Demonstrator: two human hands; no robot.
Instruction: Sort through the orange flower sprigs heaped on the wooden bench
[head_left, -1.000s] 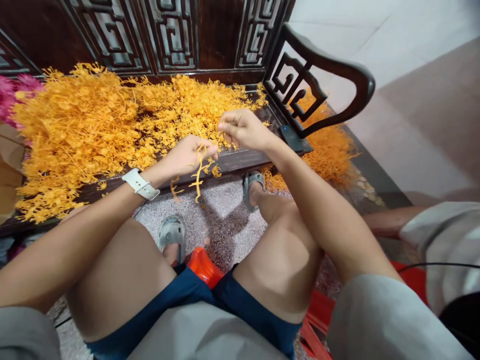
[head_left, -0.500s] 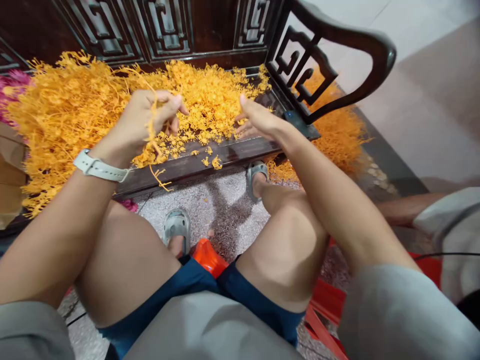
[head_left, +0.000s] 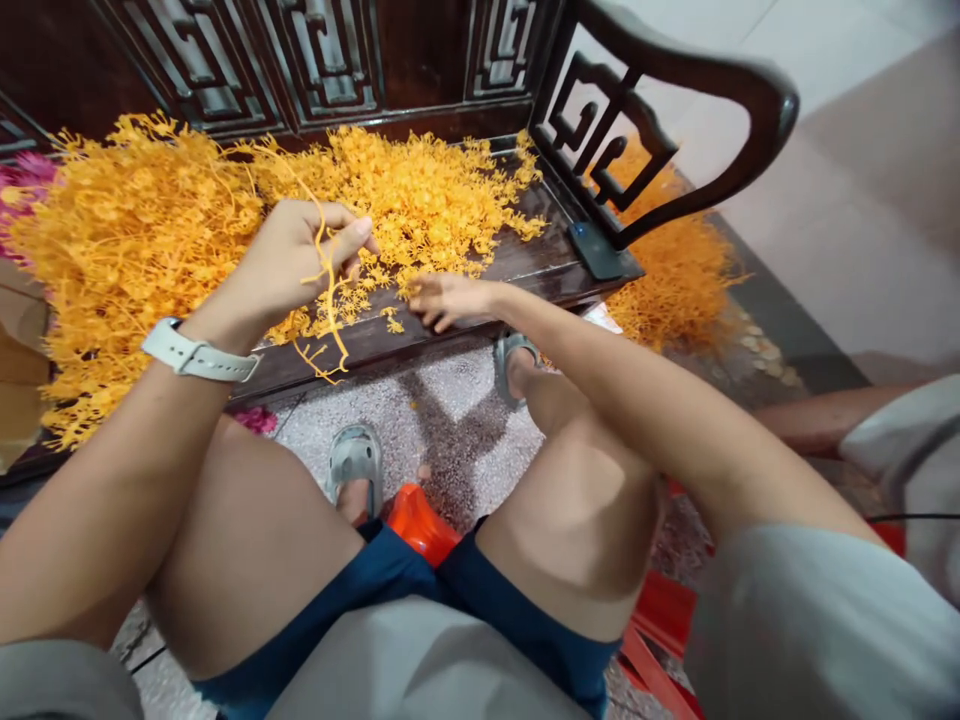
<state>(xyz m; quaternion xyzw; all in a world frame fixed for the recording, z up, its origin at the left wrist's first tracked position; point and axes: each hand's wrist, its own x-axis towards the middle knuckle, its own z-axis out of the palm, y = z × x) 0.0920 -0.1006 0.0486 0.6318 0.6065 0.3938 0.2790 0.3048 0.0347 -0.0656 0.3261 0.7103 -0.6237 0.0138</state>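
Note:
My left hand point(head_left: 304, 250), with a pale watch strap at the wrist, is closed in a pinch on a thin yellow plastic flower stem point(head_left: 330, 300). The stem's bare, branching end hangs down past the bench's front edge. My right hand point(head_left: 454, 298) is low over the front of the dark wooden bench point(head_left: 480, 330), fingers apart, at the small loose yellow flower pieces point(head_left: 394, 322). Whether its fingertips touch them I cannot tell. Beyond both hands spreads a heap of small yellow plastic flower heads point(head_left: 427, 195). A taller pile of yellow stems point(head_left: 142, 240) lies to the left.
A dark phone-like slab point(head_left: 596, 250) lies by the bench's curved armrest point(head_left: 757, 150). Orange stems point(head_left: 675, 290) are piled on the floor beyond it. Pink flowers point(head_left: 26, 185) and a cardboard box point(head_left: 21, 360) are at far left. Another person's arm point(head_left: 810, 420) shows at right.
My right hand has moved left and down, from above the flower heads to the bench's front edge. My left hand stays nearly in place, its stem turned and hanging more visibly.

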